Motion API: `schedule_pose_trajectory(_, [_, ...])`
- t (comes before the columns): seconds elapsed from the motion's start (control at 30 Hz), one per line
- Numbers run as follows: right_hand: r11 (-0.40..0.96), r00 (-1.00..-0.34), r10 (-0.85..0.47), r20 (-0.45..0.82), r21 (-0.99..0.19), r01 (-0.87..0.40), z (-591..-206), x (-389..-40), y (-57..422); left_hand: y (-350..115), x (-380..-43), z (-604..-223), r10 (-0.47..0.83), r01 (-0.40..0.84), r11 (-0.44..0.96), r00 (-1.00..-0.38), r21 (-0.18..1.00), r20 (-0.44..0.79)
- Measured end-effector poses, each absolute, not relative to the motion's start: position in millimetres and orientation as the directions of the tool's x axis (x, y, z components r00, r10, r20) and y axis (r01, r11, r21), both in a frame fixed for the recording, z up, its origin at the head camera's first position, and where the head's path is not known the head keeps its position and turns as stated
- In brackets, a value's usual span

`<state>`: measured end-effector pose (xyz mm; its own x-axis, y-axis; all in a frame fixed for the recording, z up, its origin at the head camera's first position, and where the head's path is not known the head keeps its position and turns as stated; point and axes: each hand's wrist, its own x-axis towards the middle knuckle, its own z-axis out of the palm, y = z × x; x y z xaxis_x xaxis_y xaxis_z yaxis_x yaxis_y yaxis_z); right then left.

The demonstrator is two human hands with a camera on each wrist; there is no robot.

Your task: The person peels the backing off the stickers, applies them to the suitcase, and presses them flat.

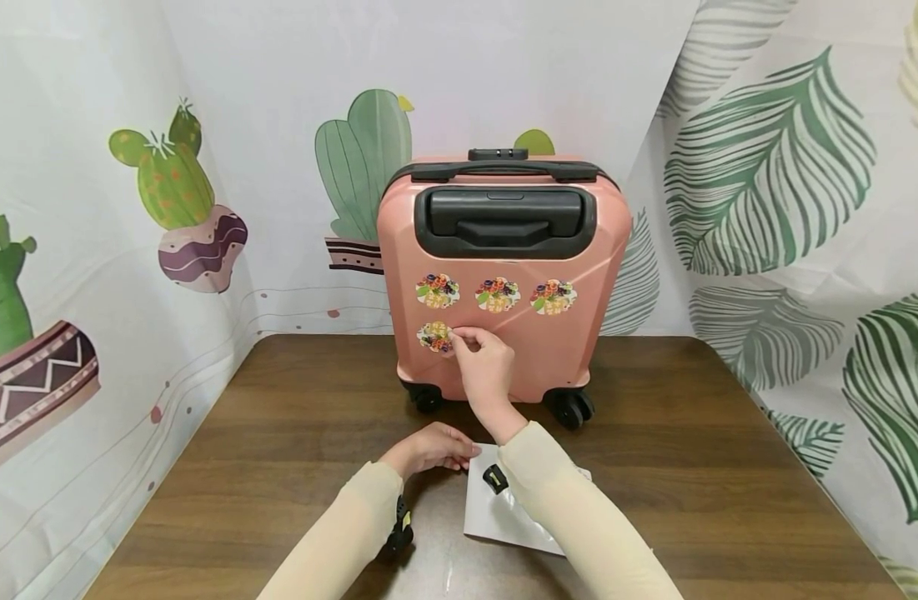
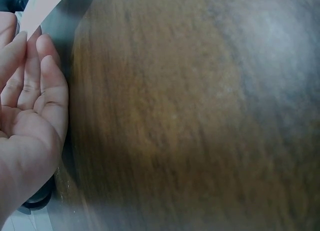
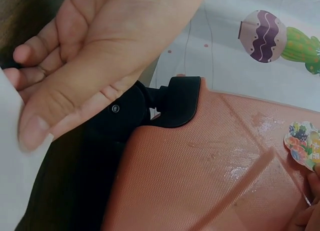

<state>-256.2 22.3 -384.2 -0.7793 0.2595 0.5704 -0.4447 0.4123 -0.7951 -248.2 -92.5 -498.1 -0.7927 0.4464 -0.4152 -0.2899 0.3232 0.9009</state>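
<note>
While the left hand (image 1: 432, 450) pinches the white sheet (image 1: 487, 515), lower centre, the right hand (image 1: 486, 367) pinches the lowest sticker (image 1: 432, 337), mid-frame, left of its fingertips.

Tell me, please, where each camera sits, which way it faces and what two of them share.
Head: on the head, facing forward and down at the pink suitcase; left hand, right hand and sleeves show.
Left wrist: on that wrist, facing the tabletop; the left hand pinches a white sheet.
Right wrist: on that wrist, facing the suitcase; left hand close, right hand's fingers at right edge.
Shared by head and right wrist: the sticker those fingers hold.
</note>
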Motion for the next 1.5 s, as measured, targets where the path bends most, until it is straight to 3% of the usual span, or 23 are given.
schedule_pose_trajectory(1.5, [0.441,-0.736,0.277,0.617,-0.763,-0.473,-389.8,-257.5,16.8,-92.1,-247.5,-494.7,0.453,-0.287,0.329,-0.788,0.900,-0.417])
